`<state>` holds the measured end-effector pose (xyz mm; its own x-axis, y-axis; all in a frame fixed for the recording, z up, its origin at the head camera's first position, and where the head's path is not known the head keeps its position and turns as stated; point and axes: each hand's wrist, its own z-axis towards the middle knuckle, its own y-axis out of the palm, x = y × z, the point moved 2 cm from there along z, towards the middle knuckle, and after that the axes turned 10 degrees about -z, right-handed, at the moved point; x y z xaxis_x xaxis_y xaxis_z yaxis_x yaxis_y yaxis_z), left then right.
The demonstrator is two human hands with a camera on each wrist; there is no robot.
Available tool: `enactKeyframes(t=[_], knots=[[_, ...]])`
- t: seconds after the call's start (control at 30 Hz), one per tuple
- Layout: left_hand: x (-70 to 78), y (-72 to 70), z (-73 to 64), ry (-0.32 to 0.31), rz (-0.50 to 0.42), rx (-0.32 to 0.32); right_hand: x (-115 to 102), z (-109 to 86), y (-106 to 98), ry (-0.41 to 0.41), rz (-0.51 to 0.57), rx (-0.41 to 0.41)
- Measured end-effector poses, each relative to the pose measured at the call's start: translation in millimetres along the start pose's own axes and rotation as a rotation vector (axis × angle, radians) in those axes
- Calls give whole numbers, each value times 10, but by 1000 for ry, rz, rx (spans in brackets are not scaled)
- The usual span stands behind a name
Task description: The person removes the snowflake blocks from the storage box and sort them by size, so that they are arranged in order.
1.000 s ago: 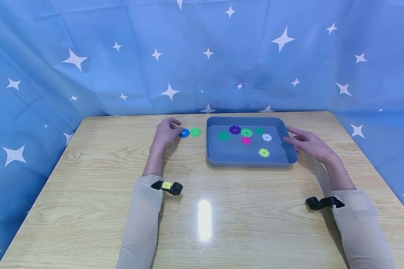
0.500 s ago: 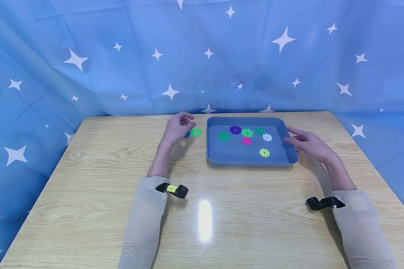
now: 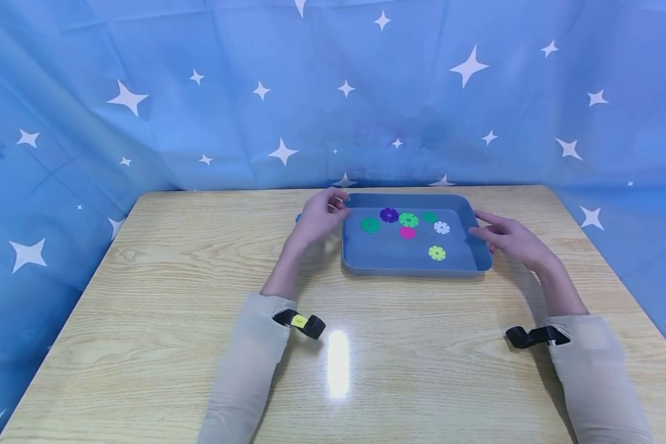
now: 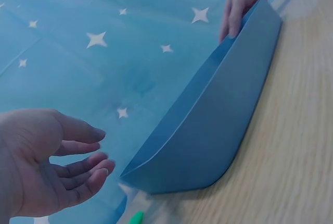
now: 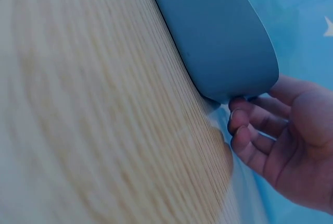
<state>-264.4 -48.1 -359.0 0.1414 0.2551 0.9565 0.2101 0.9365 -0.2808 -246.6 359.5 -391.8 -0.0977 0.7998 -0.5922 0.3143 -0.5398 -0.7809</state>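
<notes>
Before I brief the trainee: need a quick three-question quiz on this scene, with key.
1. Count: how many discs lie in the tray?
2. Multiple choice: which hand grips the tray? A) left, B) right, C) neither.
3. True or false: the pink disc is the one nearest the tray's near wall.

Key:
1. Seven.
2. B, the right hand.
3. False; the yellow disc is.

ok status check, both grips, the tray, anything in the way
Left grip relaxed, just short of tray. Right grip pinching tray's right end. Discs in tray. Green disc outside near tray's left end, possibly in the way.
</notes>
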Motion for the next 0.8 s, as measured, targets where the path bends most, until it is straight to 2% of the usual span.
enactKeyframes(t=[0.17,0.33,0.43,0.6,0.8], knots=[[46,188,-13,3,31,-66,5,4,0,1,-8,3],[19,387,-5,-9,77,-133,19,10,3,1,-7,3],[6,498,14,-10,99,-151,28,8,2,2,-5,1],[6,617,52,-40,133,-117,26,11,4,-1,2,1],[-24,713,104,-119,154,-32,18,14,11,3,-4,8]])
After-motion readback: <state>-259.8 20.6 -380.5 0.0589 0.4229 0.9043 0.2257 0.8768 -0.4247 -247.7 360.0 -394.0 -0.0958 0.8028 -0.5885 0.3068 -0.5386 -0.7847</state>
